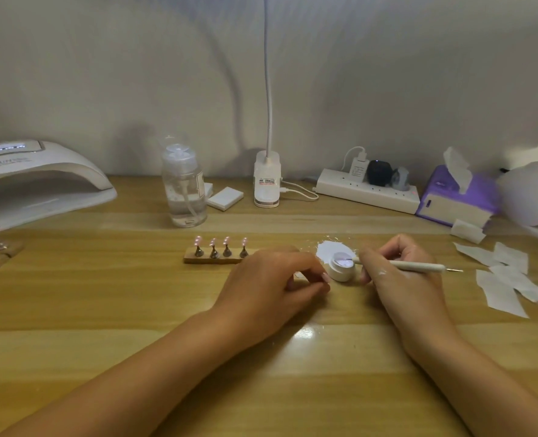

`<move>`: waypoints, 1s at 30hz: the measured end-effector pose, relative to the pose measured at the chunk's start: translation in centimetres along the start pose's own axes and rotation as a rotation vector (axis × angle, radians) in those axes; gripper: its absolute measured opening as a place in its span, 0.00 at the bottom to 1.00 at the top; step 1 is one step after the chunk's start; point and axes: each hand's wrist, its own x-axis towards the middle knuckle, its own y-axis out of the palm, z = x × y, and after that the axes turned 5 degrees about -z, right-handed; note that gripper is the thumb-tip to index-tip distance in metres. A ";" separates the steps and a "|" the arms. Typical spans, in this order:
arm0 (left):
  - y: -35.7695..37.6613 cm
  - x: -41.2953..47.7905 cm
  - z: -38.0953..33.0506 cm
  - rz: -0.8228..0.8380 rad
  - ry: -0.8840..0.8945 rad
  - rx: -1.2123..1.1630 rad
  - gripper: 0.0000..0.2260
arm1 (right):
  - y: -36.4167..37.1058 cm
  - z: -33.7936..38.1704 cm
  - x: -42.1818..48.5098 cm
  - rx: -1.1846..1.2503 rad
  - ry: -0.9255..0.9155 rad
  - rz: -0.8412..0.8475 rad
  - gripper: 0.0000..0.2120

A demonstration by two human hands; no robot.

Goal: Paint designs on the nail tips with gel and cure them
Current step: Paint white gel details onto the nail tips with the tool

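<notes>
Wooden counter, bearing all items; white curing lamp at far left, display lit; clear pump bottle behind centre; purple tissue box at far right; left hand resting on counter, fingers loosely curled, content not discernible, just beside the gel pot; right hand, fingers closed on a white brush, tip at the pot's mouth; wooden holder left of the hands, carrying four pink nail tips upright on stands; small white gel pot, open, between the hands.
</notes>
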 end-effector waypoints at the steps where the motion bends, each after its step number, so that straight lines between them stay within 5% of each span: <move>1: 0.1 0.1 0.1 0.001 -0.010 -0.012 0.03 | 0.1 -0.1 0.1 -0.008 -0.003 0.000 0.10; 21: 0.2 0.4 0.4 0.061 -0.035 -0.036 0.03 | 0.9 -0.2 0.2 -0.164 0.000 -0.024 0.17; 30: -0.1 0.5 0.6 0.030 -0.065 -0.117 0.03 | 0.3 0.5 -0.1 0.115 -0.012 -0.073 0.11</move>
